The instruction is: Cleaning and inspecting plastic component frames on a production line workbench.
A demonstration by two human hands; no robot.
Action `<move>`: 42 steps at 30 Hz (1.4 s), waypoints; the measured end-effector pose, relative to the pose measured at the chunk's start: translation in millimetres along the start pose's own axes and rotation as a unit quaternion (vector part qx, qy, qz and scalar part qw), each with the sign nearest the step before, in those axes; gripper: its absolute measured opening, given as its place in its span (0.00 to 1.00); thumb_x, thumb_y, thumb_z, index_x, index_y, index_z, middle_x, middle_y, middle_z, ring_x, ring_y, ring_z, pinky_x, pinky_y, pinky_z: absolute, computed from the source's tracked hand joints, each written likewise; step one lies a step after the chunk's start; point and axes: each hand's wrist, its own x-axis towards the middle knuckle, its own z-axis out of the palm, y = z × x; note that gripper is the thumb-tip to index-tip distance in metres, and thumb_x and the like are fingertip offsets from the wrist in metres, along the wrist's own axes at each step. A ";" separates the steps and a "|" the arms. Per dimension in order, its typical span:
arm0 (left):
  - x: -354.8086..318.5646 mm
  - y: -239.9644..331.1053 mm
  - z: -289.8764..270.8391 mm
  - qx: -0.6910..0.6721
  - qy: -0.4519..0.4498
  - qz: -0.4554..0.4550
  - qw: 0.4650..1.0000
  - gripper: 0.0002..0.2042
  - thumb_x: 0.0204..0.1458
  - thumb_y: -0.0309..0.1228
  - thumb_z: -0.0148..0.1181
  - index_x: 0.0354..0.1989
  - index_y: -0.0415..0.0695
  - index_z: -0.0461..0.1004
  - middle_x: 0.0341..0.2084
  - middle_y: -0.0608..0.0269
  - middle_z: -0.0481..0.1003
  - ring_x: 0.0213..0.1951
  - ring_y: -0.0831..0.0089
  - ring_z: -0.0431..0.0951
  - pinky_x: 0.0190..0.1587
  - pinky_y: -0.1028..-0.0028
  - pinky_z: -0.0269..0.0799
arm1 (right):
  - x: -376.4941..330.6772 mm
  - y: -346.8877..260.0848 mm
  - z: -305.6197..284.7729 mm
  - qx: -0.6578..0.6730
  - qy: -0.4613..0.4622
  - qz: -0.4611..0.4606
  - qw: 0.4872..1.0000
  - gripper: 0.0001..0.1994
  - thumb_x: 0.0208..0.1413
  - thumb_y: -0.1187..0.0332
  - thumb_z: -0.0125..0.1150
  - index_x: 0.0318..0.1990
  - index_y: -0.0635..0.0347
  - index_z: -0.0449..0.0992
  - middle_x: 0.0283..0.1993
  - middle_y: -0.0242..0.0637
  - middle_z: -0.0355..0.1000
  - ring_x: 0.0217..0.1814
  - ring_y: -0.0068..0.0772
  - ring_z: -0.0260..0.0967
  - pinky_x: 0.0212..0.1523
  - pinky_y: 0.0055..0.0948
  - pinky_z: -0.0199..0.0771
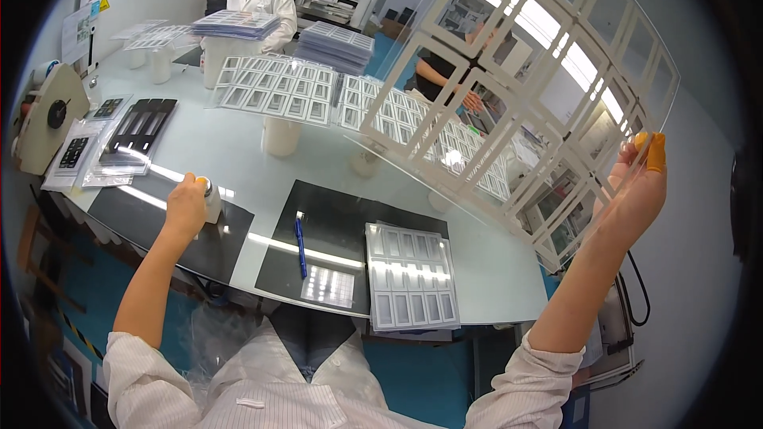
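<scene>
My right hand, raised at the right with orange finger cots on it, grips the edge of a large clear sheet printed with white rectangular frames. The sheet is tilted up over the right of the table, and the room shows through it. On the left, my left hand is closed round a small whitish bottle standing on a dark mat. The bottle's far side is partly hidden by my fingers. Near the front edge lies a stack of similar framed sheets, with a blue pen to its left.
More framed sheets rest on white cups across the table. Taller sheet stacks stand farther back. Bagged black panels lie at the left, beside a beige round-faced device. One person in a white coat is beyond the table; another person's arm shows behind my sheet.
</scene>
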 end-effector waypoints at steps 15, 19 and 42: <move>-2.7 158.8 -144.1 -0.722 -0.211 0.033 0.658 0.16 0.51 0.26 0.54 0.49 0.34 0.68 0.33 0.61 0.74 0.32 0.81 0.73 0.35 0.84 0.69 | 6.2 -24.3 15.5 0.023 -0.026 -0.001 0.999 0.07 0.56 0.72 0.52 0.33 0.69 0.67 0.30 0.35 0.62 0.32 0.23 0.57 0.42 0.20 0.62; -0.9 191.5 -153.0 -0.767 -0.252 0.133 0.575 0.22 0.49 0.29 0.59 0.52 0.35 0.65 0.36 0.61 0.73 0.34 0.80 0.73 0.37 0.82 0.69 | 3.6 -29.2 23.3 0.012 0.005 -0.015 1.000 0.10 0.54 0.68 0.47 0.38 0.66 0.68 0.33 0.34 0.63 0.38 0.22 0.60 0.50 0.19 0.61; -7.5 261.6 -164.5 -0.827 -0.201 0.201 0.485 0.10 0.45 0.27 0.64 0.36 0.39 0.75 0.28 0.66 0.74 0.25 0.84 0.71 0.28 0.83 0.67 | -23.8 -27.1 38.3 0.020 0.008 0.020 1.000 0.09 0.55 0.67 0.49 0.35 0.65 0.69 0.28 0.34 0.63 0.34 0.23 0.61 0.46 0.19 0.62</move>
